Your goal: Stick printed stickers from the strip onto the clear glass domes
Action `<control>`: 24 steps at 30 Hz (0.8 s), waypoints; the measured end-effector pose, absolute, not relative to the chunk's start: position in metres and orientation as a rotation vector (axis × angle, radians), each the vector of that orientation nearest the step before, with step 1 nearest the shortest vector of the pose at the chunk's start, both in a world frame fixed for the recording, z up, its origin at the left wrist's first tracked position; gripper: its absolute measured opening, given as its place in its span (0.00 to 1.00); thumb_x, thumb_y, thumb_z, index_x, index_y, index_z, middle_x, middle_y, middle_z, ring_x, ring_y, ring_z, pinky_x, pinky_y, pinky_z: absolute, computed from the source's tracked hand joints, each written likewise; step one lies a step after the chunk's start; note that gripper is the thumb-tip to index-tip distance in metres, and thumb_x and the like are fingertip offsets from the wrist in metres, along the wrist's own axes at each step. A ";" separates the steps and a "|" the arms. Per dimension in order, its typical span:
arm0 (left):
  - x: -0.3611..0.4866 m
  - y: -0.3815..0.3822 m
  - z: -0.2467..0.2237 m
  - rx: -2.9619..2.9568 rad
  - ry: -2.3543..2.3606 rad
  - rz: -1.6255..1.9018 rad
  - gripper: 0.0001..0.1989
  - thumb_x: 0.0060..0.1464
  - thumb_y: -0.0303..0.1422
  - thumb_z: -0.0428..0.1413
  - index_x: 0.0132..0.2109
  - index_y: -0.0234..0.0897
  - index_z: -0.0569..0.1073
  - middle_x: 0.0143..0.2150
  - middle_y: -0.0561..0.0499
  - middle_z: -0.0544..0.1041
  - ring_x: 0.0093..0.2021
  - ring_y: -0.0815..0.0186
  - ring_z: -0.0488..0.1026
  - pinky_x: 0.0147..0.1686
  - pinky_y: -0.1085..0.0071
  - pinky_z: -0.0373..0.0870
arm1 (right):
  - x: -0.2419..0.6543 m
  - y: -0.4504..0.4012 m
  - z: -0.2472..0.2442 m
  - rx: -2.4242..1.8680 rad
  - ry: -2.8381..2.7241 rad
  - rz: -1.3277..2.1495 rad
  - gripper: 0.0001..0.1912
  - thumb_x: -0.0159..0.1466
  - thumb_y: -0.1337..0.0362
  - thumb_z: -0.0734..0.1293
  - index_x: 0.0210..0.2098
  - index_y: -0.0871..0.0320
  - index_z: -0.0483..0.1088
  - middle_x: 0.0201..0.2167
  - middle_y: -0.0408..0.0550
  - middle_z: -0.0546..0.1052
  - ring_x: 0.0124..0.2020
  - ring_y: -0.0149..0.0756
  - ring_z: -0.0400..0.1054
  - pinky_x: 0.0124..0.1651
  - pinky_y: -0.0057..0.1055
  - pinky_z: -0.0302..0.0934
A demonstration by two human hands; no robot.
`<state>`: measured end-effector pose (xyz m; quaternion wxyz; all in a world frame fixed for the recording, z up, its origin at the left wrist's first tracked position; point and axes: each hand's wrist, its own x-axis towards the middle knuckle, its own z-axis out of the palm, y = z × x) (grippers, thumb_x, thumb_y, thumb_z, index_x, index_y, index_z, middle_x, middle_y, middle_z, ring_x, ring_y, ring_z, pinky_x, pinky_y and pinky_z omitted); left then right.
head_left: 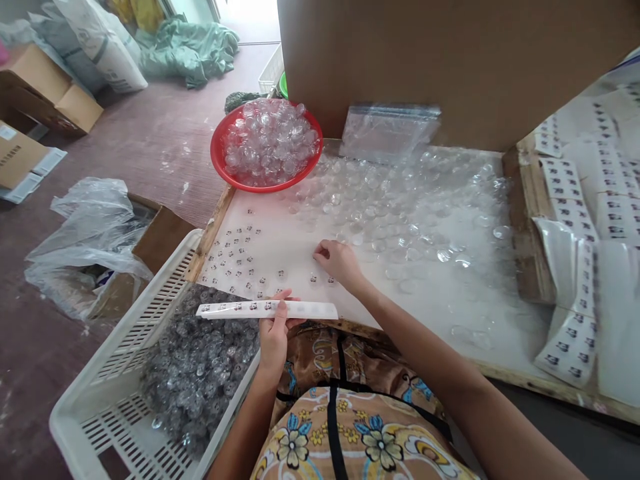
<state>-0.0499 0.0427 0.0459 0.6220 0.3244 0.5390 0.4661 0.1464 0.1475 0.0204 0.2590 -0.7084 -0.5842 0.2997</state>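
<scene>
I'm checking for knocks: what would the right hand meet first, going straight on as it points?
The right hand would probably meet the small printed pieces to its left; its height above the tabletop is unclear.

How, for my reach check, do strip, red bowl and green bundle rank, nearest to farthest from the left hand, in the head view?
1. Strip: in the left hand.
2. Red bowl: far left on the table.
3. Green bundle: floor beyond.

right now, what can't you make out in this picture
In the head view:
Right hand: anything in its pinch is too small to tell.
Left hand: finger parts hidden behind the flat white printed strip.
White slotted plastic crate: part cut off by the bottom edge.
Round red plastic basin: floor hidden under clear round pieces.
</scene>
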 end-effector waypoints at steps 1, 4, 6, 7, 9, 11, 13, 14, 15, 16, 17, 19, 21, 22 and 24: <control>-0.050 0.043 0.046 0.745 1.239 1.074 0.21 0.59 0.45 0.57 0.54 0.36 0.75 0.46 0.43 0.80 0.42 0.60 0.79 0.36 0.69 0.79 | 0.144 0.146 0.020 -1.935 -1.619 0.758 0.04 0.60 0.69 0.66 0.33 0.56 0.74 0.36 0.48 0.76 0.32 0.34 0.68 0.33 0.29 0.56; -0.050 0.042 0.045 0.731 1.234 1.085 0.21 0.59 0.44 0.57 0.53 0.36 0.75 0.46 0.43 0.80 0.41 0.61 0.79 0.37 0.69 0.79 | 0.134 0.141 0.020 -1.964 -1.673 0.685 0.05 0.62 0.68 0.65 0.37 0.57 0.74 0.43 0.52 0.74 0.35 0.36 0.69 0.33 0.30 0.56; -0.049 0.042 0.046 0.720 1.238 1.089 0.21 0.58 0.44 0.58 0.53 0.36 0.75 0.45 0.44 0.80 0.41 0.61 0.79 0.37 0.68 0.78 | 0.127 0.138 0.020 -1.928 -1.699 0.721 0.10 0.62 0.69 0.66 0.44 0.56 0.72 0.41 0.50 0.75 0.35 0.37 0.69 0.34 0.30 0.56; -0.049 0.042 0.046 0.718 1.245 1.089 0.21 0.58 0.45 0.58 0.53 0.36 0.75 0.45 0.44 0.80 0.41 0.60 0.79 0.37 0.68 0.78 | 0.125 0.137 0.021 -1.893 -1.713 0.746 0.14 0.62 0.70 0.65 0.48 0.55 0.70 0.39 0.48 0.76 0.35 0.37 0.69 0.34 0.30 0.57; -0.049 0.042 0.048 0.719 1.258 1.090 0.22 0.58 0.45 0.58 0.53 0.36 0.75 0.45 0.44 0.80 0.41 0.60 0.79 0.37 0.68 0.79 | 0.126 0.135 0.023 -1.819 -1.731 0.754 0.18 0.62 0.71 0.65 0.52 0.54 0.67 0.39 0.47 0.76 0.35 0.37 0.70 0.36 0.30 0.58; -0.051 0.041 0.050 0.727 1.264 1.097 0.22 0.58 0.46 0.58 0.53 0.35 0.74 0.45 0.43 0.80 0.42 0.60 0.79 0.37 0.68 0.79 | 0.136 0.135 0.025 -1.785 -1.731 0.647 0.15 0.64 0.69 0.64 0.51 0.55 0.67 0.43 0.50 0.76 0.39 0.40 0.69 0.40 0.33 0.60; -0.052 0.041 0.052 0.731 1.267 1.102 0.23 0.58 0.45 0.58 0.54 0.35 0.74 0.45 0.43 0.79 0.42 0.60 0.79 0.37 0.68 0.79 | 0.152 0.137 0.024 -1.816 -1.727 0.467 0.12 0.65 0.68 0.63 0.49 0.57 0.69 0.46 0.56 0.74 0.44 0.46 0.67 0.44 0.38 0.61; -0.053 0.040 0.052 0.732 1.270 1.099 0.23 0.58 0.45 0.58 0.54 0.35 0.74 0.45 0.43 0.79 0.42 0.60 0.79 0.37 0.68 0.79 | 0.161 0.139 0.023 -1.854 -1.731 0.393 0.12 0.65 0.68 0.63 0.48 0.58 0.69 0.46 0.58 0.74 0.46 0.49 0.66 0.45 0.40 0.60; -0.053 0.040 0.052 0.732 1.273 1.093 0.23 0.58 0.45 0.58 0.54 0.35 0.74 0.44 0.43 0.79 0.42 0.60 0.79 0.36 0.68 0.79 | 0.170 0.141 0.021 -1.901 -1.741 0.351 0.12 0.64 0.68 0.62 0.48 0.59 0.69 0.45 0.60 0.74 0.46 0.51 0.65 0.46 0.42 0.60; -0.053 0.040 0.051 0.732 1.276 1.085 0.23 0.58 0.46 0.58 0.54 0.35 0.74 0.44 0.44 0.80 0.42 0.60 0.79 0.36 0.68 0.79 | 0.177 0.142 0.018 -1.945 -1.756 0.337 0.12 0.64 0.69 0.62 0.47 0.59 0.69 0.44 0.60 0.74 0.46 0.52 0.65 0.45 0.43 0.60; -0.052 0.040 0.051 0.733 1.277 1.076 0.23 0.58 0.46 0.58 0.54 0.35 0.74 0.44 0.44 0.80 0.42 0.60 0.79 0.37 0.68 0.79 | 0.183 0.144 0.015 -1.979 -1.774 0.344 0.12 0.64 0.70 0.61 0.46 0.59 0.70 0.43 0.60 0.74 0.45 0.52 0.65 0.44 0.43 0.60; -0.050 0.040 0.050 0.738 1.271 1.070 0.22 0.58 0.46 0.58 0.53 0.36 0.75 0.44 0.44 0.80 0.42 0.60 0.78 0.37 0.68 0.79 | 0.190 0.146 0.009 -2.001 -1.811 0.374 0.12 0.64 0.71 0.59 0.44 0.59 0.70 0.41 0.60 0.74 0.43 0.51 0.65 0.43 0.42 0.60; -0.048 0.040 0.050 0.741 1.254 1.078 0.21 0.58 0.45 0.58 0.53 0.36 0.75 0.45 0.44 0.80 0.42 0.60 0.79 0.37 0.68 0.79 | 0.191 0.148 0.007 -1.984 -1.821 0.386 0.12 0.64 0.72 0.58 0.44 0.59 0.70 0.42 0.60 0.74 0.43 0.50 0.66 0.42 0.40 0.59; -0.047 0.040 0.050 0.741 1.244 1.083 0.21 0.58 0.45 0.58 0.53 0.36 0.75 0.45 0.44 0.80 0.41 0.61 0.79 0.37 0.68 0.79 | 0.190 0.148 0.007 -1.971 -1.806 0.391 0.13 0.64 0.72 0.57 0.43 0.59 0.70 0.42 0.60 0.75 0.43 0.49 0.67 0.42 0.40 0.59; -0.047 0.041 0.051 0.736 1.236 1.087 0.21 0.59 0.44 0.57 0.53 0.36 0.74 0.45 0.44 0.80 0.41 0.61 0.79 0.36 0.68 0.79 | 0.189 0.149 0.010 -1.934 -1.727 0.442 0.13 0.64 0.72 0.57 0.44 0.60 0.70 0.42 0.59 0.75 0.43 0.47 0.68 0.42 0.39 0.60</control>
